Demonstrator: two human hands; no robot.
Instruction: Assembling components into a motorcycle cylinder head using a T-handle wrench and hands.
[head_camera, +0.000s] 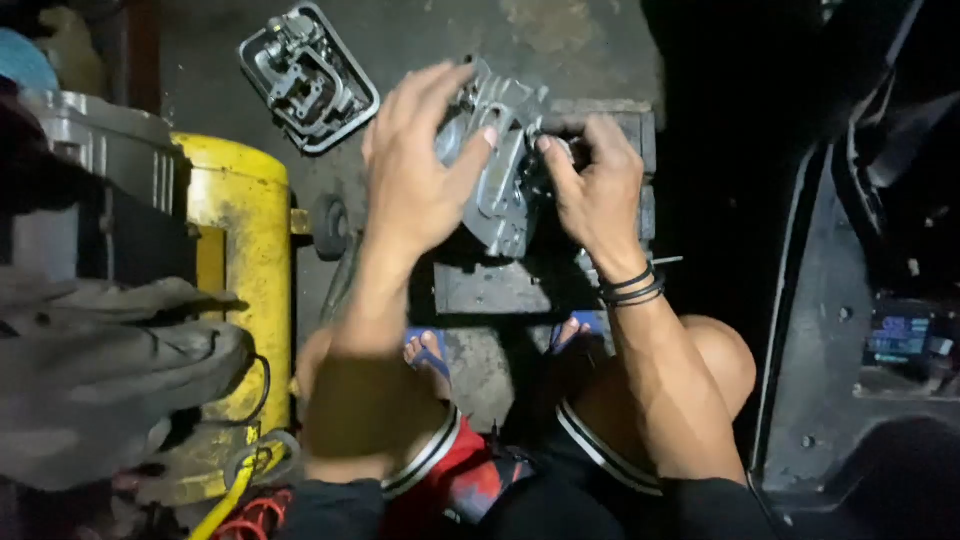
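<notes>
Both hands grip one grey cast-metal engine casing (500, 160) resting on a dark block (520, 285) at scene centre: the left hand (415, 170) wraps its left side with fingers spread wide, and the right hand (595, 185) pinches its right edge with fingers curled narrow. The step looks like steadying and working the casing, and any turn would call for a firm two-handed hold. Counted: one casing, one block, one rectangular metal cover (308, 77) on the far floor, one yellow tank (240, 280) at left.

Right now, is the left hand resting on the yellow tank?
No, the left hand grips the grey metal engine part, well clear of the yellow tank.
</notes>
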